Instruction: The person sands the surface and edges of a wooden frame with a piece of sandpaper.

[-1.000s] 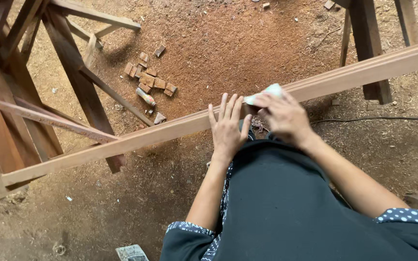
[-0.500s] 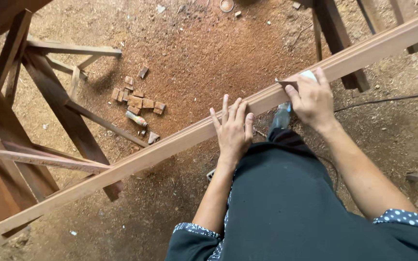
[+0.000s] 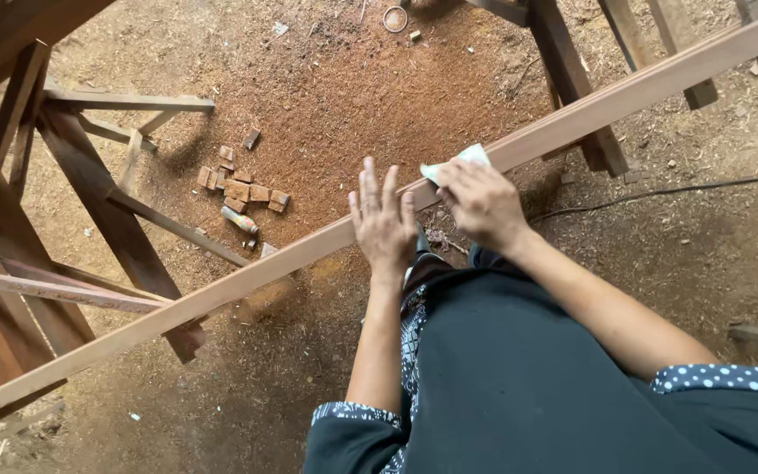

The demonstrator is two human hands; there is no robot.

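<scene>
Sandpaper (image 3: 458, 162), apparently, is pinned under the curled right hand (image 3: 482, 204); the plank (image 3: 247, 274) is steadied by the flat, spread-fingered, empty left hand (image 3: 384, 224).

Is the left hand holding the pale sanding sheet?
No, the left hand lies flat and open on the wooden beam; the right hand presses the pale sheet.

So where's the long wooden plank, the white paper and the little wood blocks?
long wooden plank (image 3: 221, 285), head view, bare top face.
white paper (image 3: 471, 156), head view, corner showing past the fingers.
little wood blocks (image 3: 239, 189), head view, middle of the pile.
</scene>
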